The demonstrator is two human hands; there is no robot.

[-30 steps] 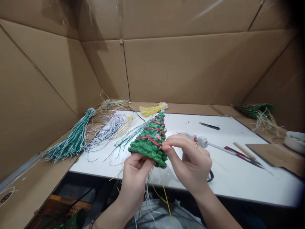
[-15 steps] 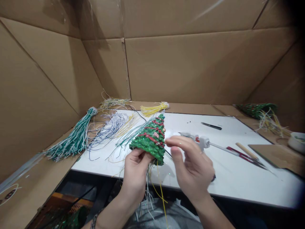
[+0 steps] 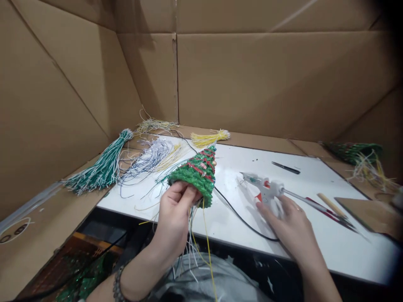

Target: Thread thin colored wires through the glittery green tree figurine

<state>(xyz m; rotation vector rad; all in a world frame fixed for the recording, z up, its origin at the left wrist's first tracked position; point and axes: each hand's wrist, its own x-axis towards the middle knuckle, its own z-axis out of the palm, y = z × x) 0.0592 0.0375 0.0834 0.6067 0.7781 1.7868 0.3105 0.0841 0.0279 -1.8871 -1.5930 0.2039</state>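
Note:
A small green Christmas tree (image 3: 195, 171) with red garland and tiny ornaments is tilted in front of me. My left hand (image 3: 178, 201) pinches its lower rim, thumb outside and some fingertips hidden within. Yellow, white and green wires (image 3: 206, 235) trail down from under the tree. To the right, my right hand (image 3: 288, 218) is closed around the handle of a white hot glue gun (image 3: 266, 187), whose nozzle points left. Some of that hand's fingers are hidden behind the gun.
Bundles of green-white wires (image 3: 100, 165), blue wires (image 3: 146, 161) and yellow wires (image 3: 209, 137) lie left and back. A black-handled tool (image 3: 286, 167), a wooden stick (image 3: 330, 204) and another tree (image 3: 352, 152) are rightward. Cardboard walls (image 3: 252, 79) enclose the white board (image 3: 233, 226).
My right hand has left the tree's side, moved right and down, and taken hold of the glue gun. My left hand still holds the tree.

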